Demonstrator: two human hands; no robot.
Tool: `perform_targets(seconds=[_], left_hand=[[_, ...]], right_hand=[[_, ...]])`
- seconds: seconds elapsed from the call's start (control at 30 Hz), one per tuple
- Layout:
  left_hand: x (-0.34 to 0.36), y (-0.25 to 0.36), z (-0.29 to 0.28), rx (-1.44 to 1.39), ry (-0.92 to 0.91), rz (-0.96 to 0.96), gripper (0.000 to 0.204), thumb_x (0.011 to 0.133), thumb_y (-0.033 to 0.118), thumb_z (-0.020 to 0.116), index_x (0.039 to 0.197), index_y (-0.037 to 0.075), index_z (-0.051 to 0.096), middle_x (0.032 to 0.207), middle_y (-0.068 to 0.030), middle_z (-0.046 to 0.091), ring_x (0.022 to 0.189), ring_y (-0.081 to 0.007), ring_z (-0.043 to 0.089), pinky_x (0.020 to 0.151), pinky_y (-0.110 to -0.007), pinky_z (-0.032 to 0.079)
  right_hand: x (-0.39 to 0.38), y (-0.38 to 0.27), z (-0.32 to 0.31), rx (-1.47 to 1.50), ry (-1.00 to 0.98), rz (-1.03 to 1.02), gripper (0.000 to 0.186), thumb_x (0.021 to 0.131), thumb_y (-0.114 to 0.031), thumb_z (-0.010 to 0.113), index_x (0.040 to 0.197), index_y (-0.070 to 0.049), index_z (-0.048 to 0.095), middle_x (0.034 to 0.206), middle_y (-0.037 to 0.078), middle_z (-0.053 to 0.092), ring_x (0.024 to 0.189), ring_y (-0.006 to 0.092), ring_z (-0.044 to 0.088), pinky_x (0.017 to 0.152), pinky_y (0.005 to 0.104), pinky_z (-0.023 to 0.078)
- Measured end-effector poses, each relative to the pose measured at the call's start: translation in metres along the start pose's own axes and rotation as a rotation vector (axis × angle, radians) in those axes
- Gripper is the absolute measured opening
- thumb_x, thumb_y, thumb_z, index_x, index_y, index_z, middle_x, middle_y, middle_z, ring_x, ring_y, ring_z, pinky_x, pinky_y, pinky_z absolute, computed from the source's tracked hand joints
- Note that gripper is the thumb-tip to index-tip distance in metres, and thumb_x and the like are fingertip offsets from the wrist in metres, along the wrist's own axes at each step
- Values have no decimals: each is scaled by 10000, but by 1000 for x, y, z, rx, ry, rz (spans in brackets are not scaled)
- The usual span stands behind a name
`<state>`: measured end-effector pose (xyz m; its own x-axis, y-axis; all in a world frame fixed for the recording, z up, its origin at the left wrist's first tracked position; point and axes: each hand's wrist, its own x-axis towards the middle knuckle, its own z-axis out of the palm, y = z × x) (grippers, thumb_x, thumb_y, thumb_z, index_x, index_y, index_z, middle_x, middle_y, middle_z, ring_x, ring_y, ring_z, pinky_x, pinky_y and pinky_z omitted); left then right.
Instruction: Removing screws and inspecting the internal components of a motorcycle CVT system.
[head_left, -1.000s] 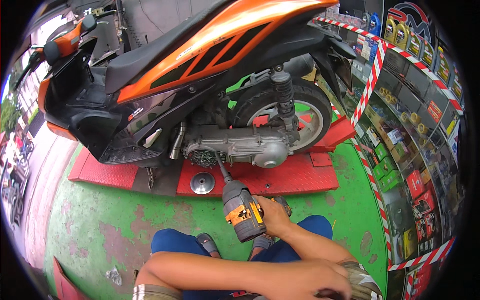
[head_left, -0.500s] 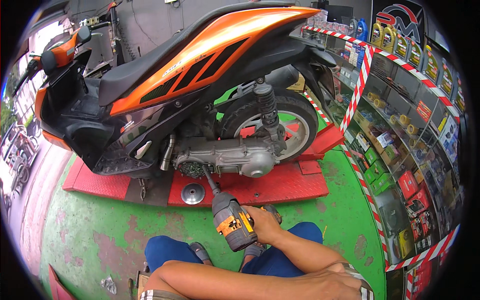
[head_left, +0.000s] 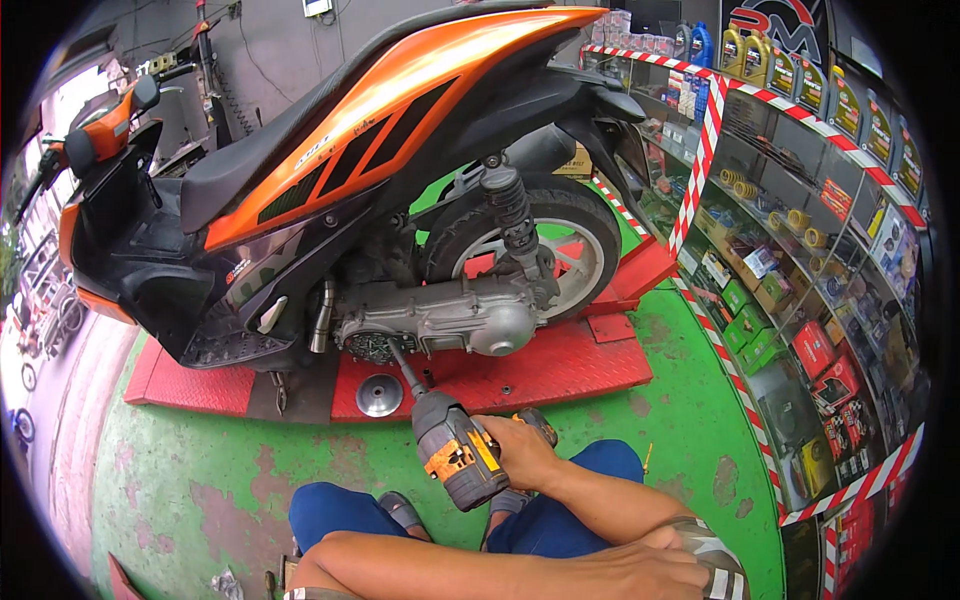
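In the head view my right hand point(head_left: 520, 450) grips a black and yellow impact wrench point(head_left: 455, 460). Its long socket extension point(head_left: 405, 368) reaches into the exposed drive-case opening point(head_left: 366, 344) on an orange and black scooter point(head_left: 280, 215). A round silver plate point(head_left: 380, 394) lies just below that opening on the red lift platform point(head_left: 530, 375). My left forearm crosses along the lower edge, and my left hand point(head_left: 650, 570) is closed over my right arm beside the striped sleeve, its fingertips partly hidden.
A glass display case point(head_left: 775, 290) edged with red-and-white tape, holding boxes and parts, stands at the right with bottles point(head_left: 760, 60) on top. The green floor point(head_left: 220, 450) surrounds the lift. Parked two-wheelers point(head_left: 50, 320) show through the opening at far left.
The scooter, case and wrench have shifted left in the picture as the view turned slightly. The wrench stays at the case opening; my left hand remains on my right arm.
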<state>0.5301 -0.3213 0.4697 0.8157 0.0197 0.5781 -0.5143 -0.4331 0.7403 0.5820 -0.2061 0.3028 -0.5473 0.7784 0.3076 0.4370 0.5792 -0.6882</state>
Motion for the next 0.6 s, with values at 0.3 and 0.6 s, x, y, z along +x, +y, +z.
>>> perform_targets(seconds=[0.3, 0.6], left_hand=[[-6, 2, 1, -32, 39, 6, 330, 888, 369, 706, 998, 60, 661, 917, -108, 581, 897, -333, 553, 825, -458, 360], [0, 7, -2, 23, 113, 61, 347, 905, 390, 698, 1002, 59, 655, 913, -123, 567, 876, -338, 535, 816, -454, 362]], right_hand=[[1, -1, -4, 31, 11, 14, 542, 801, -122, 761, 1311, -59, 589, 1129, 205, 707, 1053, 413, 670, 884, 485, 522], [0, 10, 3, 47, 0, 37, 664, 769, -223, 819, 1365, -63, 574, 1148, 200, 704, 1063, 408, 671, 894, 474, 532]])
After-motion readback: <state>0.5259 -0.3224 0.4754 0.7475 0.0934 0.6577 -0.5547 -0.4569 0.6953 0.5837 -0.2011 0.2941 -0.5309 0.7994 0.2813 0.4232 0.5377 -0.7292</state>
